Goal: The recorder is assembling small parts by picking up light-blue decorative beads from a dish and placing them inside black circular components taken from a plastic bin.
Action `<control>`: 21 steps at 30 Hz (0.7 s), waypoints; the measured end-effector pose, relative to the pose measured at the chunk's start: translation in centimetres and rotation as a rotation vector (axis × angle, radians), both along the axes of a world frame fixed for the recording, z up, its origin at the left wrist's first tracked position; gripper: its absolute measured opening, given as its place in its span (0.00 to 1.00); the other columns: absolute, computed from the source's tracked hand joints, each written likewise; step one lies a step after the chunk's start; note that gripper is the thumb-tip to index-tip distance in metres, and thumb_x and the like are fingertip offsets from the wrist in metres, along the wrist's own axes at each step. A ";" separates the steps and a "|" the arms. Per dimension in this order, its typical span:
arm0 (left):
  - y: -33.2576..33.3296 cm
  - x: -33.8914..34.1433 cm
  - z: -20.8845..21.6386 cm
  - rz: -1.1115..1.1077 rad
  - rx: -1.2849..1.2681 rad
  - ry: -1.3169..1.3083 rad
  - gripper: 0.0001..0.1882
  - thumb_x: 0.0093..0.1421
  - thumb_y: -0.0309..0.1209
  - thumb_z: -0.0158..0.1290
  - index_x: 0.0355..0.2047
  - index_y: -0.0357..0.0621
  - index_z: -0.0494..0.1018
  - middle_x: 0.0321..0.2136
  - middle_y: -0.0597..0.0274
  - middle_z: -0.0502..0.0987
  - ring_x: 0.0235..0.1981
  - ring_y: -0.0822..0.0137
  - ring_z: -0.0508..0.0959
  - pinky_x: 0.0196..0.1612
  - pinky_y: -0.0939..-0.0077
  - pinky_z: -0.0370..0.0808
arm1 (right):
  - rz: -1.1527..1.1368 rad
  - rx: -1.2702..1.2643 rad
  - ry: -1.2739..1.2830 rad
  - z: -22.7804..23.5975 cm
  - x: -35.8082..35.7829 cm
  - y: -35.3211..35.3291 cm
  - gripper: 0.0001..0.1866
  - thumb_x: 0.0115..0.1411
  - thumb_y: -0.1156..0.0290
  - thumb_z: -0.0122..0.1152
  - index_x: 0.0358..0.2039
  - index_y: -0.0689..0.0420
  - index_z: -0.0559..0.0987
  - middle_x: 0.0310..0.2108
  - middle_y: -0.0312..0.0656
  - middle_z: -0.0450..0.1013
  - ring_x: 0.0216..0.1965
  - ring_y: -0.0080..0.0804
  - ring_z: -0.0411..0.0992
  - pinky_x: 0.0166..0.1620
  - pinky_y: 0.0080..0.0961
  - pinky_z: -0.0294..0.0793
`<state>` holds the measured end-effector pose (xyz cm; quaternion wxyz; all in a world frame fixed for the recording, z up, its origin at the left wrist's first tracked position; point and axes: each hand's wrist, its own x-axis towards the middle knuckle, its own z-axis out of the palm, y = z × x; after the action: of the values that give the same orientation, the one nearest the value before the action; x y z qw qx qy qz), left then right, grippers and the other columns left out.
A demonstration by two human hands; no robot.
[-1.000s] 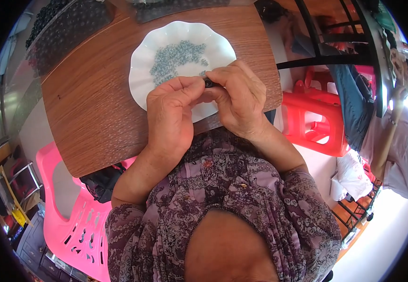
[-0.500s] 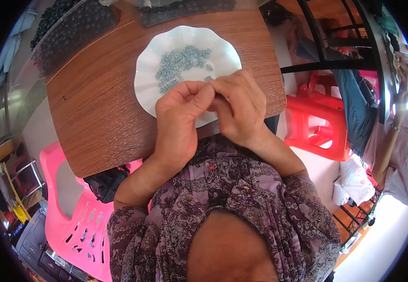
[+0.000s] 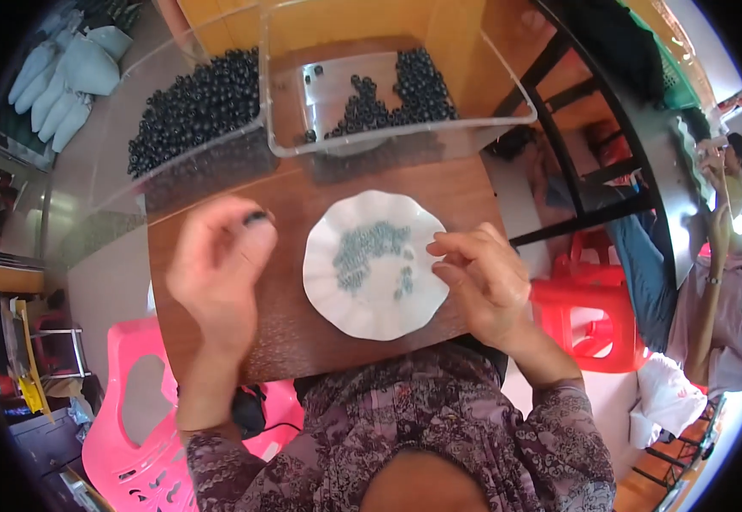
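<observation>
My left hand (image 3: 217, 269) is raised at the left of the table, closed, with a small black bead (image 3: 255, 218) pinched between thumb and index finger. Motion slightly blurs this hand. Over the right rim of a white scalloped plate (image 3: 323, 300) hovers my right hand (image 3: 490, 286); its thumb and curled index finger stand apart, and nothing shows between them. Small clear bluish glass pieces (image 3: 358, 243) lie in a loose curve on the plate, with a few apart on its right side.
Two clear plastic boxes stand at the table's far edge: the left box holds many black beads (image 3: 204, 102), the right box (image 3: 508, 90) fewer. A pink chair (image 3: 123, 427) is at my left, red stools (image 3: 580, 316) at my right. Another person's arm (image 3: 712, 256) shows far right.
My hands have parted from over the plate: the left to the left, a black bead now visible in it, the right to the right. The view has tilted up, bringing the bead boxes in.
</observation>
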<state>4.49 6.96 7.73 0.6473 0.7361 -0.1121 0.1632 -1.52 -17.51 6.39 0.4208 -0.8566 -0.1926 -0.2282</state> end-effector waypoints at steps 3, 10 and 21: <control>1.5 5.0 2.5 0.155 0.192 -0.108 0.08 0.50 0.20 0.56 0.32 0.37 0.72 0.25 0.73 0.69 0.25 0.81 0.67 0.30 0.88 0.66 | -0.009 -0.041 -0.121 2.2 2.0 -0.7 0.14 0.43 0.85 0.61 0.33 0.66 0.75 0.26 0.42 0.73 0.23 0.30 0.67 0.26 0.22 0.65; 5.0 13.5 0.8 0.489 0.879 -0.371 0.19 0.44 0.18 0.55 0.40 0.38 0.71 0.38 0.55 0.73 0.40 0.58 0.72 0.44 0.66 0.68 | -0.008 0.054 0.062 5.4 13.0 0.9 0.07 0.47 0.80 0.60 0.29 0.67 0.76 0.20 0.38 0.73 0.23 0.20 0.68 0.29 0.17 0.68; -2.3 2.7 -4.1 -0.001 0.254 -0.269 0.10 0.51 0.18 0.50 0.35 0.31 0.71 0.35 0.48 0.75 0.33 0.53 0.75 0.37 0.68 0.72 | 0.017 -0.900 0.155 -3.1 36.1 5.0 0.09 0.46 0.75 0.54 0.29 0.55 0.79 0.33 0.51 0.75 0.39 0.47 0.73 0.41 0.39 0.72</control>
<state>7.21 4.62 3.67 0.5285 0.7834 -0.2175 0.2443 34.56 -12.51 3.25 0.0217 -0.9672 -0.2474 -0.0538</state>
